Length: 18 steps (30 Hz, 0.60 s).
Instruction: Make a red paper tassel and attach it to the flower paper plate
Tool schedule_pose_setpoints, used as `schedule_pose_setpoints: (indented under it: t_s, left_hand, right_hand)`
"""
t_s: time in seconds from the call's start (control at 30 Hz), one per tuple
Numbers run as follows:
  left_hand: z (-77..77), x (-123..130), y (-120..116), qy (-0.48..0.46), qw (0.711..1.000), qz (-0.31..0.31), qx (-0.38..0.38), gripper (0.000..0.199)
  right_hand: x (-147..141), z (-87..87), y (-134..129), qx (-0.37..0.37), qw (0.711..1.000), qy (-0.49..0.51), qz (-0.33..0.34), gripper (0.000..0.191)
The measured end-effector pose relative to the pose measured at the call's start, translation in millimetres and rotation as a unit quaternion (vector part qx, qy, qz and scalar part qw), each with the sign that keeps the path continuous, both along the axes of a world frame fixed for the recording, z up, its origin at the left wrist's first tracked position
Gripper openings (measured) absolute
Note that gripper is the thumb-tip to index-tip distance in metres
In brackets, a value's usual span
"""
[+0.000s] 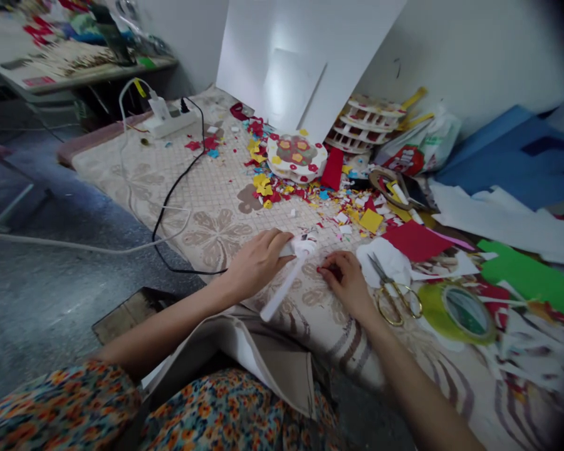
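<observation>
Clearly, the left hand (258, 263) has its grip closed around a white piece (303, 244), holding it at the near side of the worktop (207, 188), in front of the person's body. From that piece a white strip (279, 294) slants down toward the table edge; whether the two are joined is too blurred to tell. Just to the right, the right hand (348, 279) pinches a tiny red bit (318, 269) between thumb and finger, apart from the white piece.

Beside the right hand, gold-handled scissors (386, 282) lie with their blades over a white sheet (369, 257), and a roll of yellow tape (430, 304) lies next to them. A red sheet (416, 240) and a green sheet (531, 275) spread farther right. Beyond the hands, a white box with red and yellow flowers (291, 174) stands among coloured scraps (263, 183), near a tiered white stand (371, 125). A black cord (154, 238) curves down from the power strip (172, 127) and passes out of sight at the left arm.
</observation>
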State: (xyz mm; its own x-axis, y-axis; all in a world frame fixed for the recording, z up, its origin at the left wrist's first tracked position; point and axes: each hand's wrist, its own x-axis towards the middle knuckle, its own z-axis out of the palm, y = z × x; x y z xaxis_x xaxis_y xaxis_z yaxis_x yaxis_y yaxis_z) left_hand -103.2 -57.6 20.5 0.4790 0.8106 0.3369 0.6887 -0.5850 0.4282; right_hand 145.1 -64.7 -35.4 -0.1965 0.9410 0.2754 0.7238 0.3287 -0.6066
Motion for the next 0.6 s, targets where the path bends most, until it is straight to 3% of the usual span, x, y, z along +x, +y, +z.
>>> schedule_pose_setpoints:
  t_s: [0.23, 0.6]
  left_hand:
    - [-2.1, 0.2, 0.5, 0.019, 0.995, -0.01, 0.096, 0.031]
    - [-5.8, -0.1, 0.5, 0.015, 0.987, -0.021, 0.156, 0.025]
  right_hand:
    - [0.1, -3.8, 1.5, 0.007, 1.0, -0.008, 0.005, 0.007]
    - [-0.7, -3.3, 0.0, 0.014, 1.0, -0.011, 0.01, 0.006]
